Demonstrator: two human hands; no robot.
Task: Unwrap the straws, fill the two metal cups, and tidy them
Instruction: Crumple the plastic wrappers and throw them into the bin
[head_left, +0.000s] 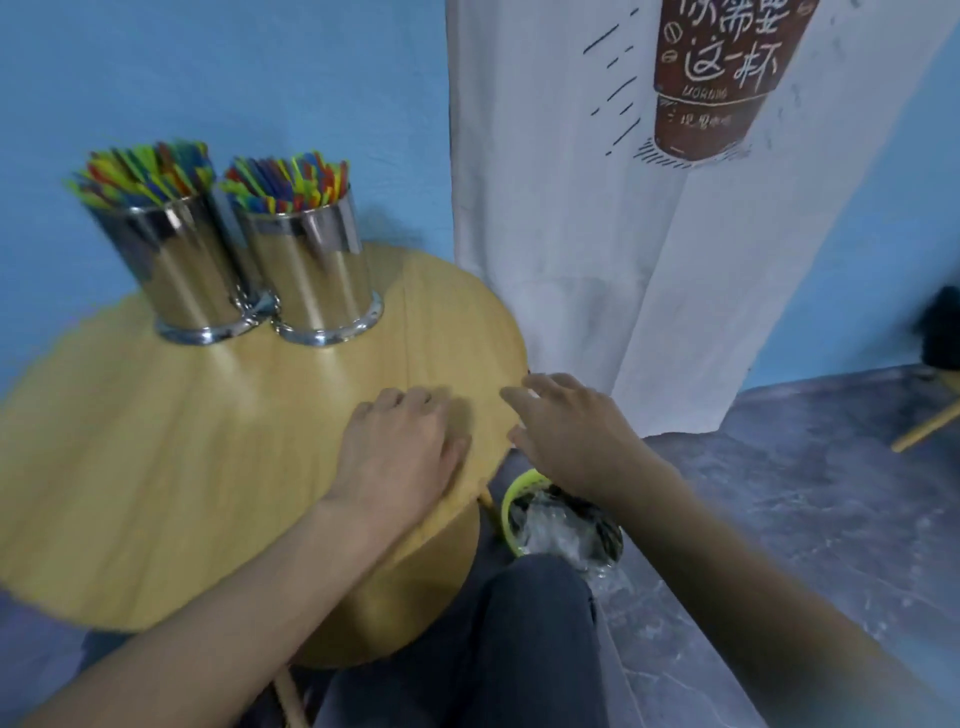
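Straws (145, 174) in mixed colours (green, blue, red, yellow and orange) stood upright and densely packed in two polished containers at the far side of the round wooden table (156, 441); the left metal cup (176, 270) and the right metal cup (311, 275) stood side by side close to the blue wall (234, 67), their flared bases touching or very nearly so; the straw tips projected above both rims; whether any wrapping remained on them could not be determined owing to motion blur. The left hand (400, 447) lay palm down on the tabletop near its right edge, fingers together and lightly bent, with nothing held; the right hand (566, 431) was positioned just beyond that edge, apart from the left hand, palm down, fingers loosely extended and slightly spread, with nothing held; whether its thumb touched the table edge could not be told. Below the right hand, on the grey floor (779, 493) just beside the table, stood a yellow-rimmed bin (511, 499) containing crumpled clear plastic film (556, 525); the person's knee (519, 623), in dark trousers, was just in front of the bin. A white banner (545, 208) printed with a brown cup drawing (711, 78) hung behind the right side of the table; at the far right edge were a dark blurred object (940, 332) and a pale wooden leg (930, 423).
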